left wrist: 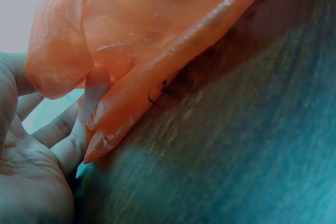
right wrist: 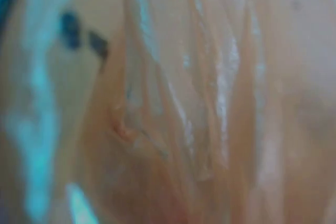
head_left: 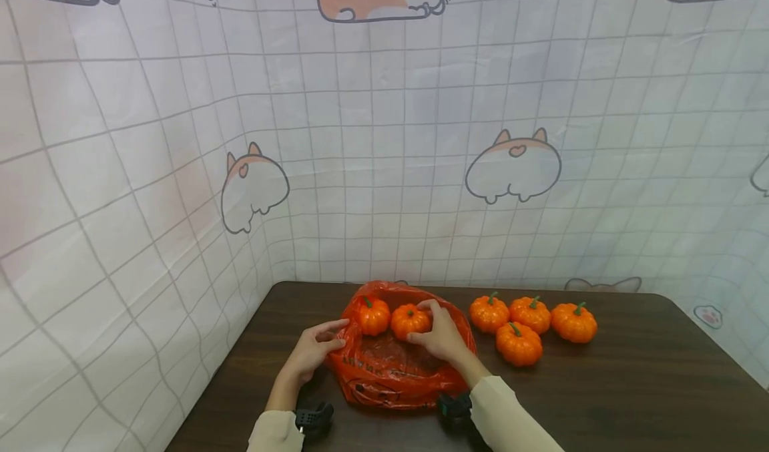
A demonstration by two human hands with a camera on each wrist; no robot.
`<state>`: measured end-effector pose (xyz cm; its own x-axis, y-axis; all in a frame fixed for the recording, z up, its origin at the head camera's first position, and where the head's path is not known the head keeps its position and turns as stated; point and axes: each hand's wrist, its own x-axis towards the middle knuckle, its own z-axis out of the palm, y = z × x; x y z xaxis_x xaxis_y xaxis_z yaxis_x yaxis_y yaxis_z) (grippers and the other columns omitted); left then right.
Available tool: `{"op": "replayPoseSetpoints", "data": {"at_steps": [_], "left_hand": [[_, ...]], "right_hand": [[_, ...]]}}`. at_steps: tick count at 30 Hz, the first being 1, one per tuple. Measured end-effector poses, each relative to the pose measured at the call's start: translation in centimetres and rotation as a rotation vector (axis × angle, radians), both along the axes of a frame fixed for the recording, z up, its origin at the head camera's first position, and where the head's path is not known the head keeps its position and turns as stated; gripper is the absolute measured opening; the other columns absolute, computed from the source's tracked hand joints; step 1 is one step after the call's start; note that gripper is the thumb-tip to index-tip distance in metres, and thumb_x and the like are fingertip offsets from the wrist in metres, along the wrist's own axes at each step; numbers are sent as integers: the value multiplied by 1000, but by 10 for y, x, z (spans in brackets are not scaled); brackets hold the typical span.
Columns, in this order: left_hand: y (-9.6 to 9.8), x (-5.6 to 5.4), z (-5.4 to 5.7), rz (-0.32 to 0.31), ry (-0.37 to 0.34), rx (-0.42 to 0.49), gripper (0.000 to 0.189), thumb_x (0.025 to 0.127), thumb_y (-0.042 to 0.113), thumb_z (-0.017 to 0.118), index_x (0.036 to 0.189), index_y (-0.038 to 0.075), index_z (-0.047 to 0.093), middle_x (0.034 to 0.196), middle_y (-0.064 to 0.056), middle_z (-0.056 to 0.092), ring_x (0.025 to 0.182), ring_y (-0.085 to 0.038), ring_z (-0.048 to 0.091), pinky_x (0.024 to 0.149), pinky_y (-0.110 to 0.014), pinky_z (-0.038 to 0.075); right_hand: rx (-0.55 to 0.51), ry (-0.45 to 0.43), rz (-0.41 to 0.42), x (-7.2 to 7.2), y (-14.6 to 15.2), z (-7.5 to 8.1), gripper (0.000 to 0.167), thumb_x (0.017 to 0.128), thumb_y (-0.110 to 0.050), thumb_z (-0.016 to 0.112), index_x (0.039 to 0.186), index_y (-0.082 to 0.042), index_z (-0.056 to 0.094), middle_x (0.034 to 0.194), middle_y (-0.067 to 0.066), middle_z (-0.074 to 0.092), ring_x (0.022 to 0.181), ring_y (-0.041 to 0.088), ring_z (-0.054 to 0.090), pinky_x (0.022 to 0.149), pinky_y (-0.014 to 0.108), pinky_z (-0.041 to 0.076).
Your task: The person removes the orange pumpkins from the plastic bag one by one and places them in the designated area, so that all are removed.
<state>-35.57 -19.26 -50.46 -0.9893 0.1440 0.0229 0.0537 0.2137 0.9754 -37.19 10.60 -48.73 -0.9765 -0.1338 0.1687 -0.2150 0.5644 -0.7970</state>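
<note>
A red plastic bag [head_left: 384, 393] lies wide-mouthed on the table, printed in black on its near side. My left hand [head_left: 309, 352] holds the bag's left rim between thumb and fingers; in the left wrist view, the thin plastic [left wrist: 157, 35] folds over the fingers. Inside the bag's mouth, my right hand [head_left: 443, 335] grips a small orange pumpkin [head_left: 408, 323], with thumb and fingers around its right side. Another small pumpkin [head_left: 371, 316] sits just left of it in the bag. Blurred, creased plastic [right wrist: 205, 103] fills the right wrist view, hiding the right fingers there.
Right of the bag stand several more small pumpkins [head_left: 519, 344] in a loose group on the dark wooden table [head_left: 649, 378]. A white gridded cloth [head_left: 384, 138] with cartoon dogs hangs behind and along the left side.
</note>
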Motion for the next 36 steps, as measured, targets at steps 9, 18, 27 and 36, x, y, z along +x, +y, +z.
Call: {"op": "replayPoseSetpoints", "data": {"at_steps": [9, 18, 27, 36], "left_hand": [[1, 0, 0, 5, 1, -4, 42, 97, 10, 67, 140, 10, 64, 111, -17, 69, 91, -19, 66, 80, -34, 57], [2, -1, 0, 8, 1, -10, 42, 98, 10, 67, 140, 10, 64, 110, -17, 69, 90, -19, 66, 80, -34, 57], [2, -1, -1, -3, 3, -3, 42, 98, 10, 67, 140, 10, 63, 109, -17, 69, 90, -19, 66, 78, -34, 57], [1, -2, -2, -7, 11, -5, 43, 98, 11, 67, 140, 9, 63, 109, -17, 70, 90, -19, 67, 78, -34, 57]], "right_hand": [[-11, 21, 45, 17, 12, 11, 63, 83, -21, 86, 137, -12, 53, 138, 21, 51, 129, 39, 53, 106, 61, 43], [-62, 1, 91, 37, 21, 23, 70, 84, -21, 86, 145, -18, 53, 139, 20, 48, 125, 42, 56, 101, 56, 50], [-80, -7, 95, 52, 41, 29, 67, 82, -22, 87, 142, -22, 55, 132, 17, 49, 121, 37, 58, 95, 47, 56], [-133, -35, 125, 65, 67, 33, 71, 84, -28, 86, 146, -23, 52, 146, 19, 43, 128, 40, 52, 97, 48, 55]]}}
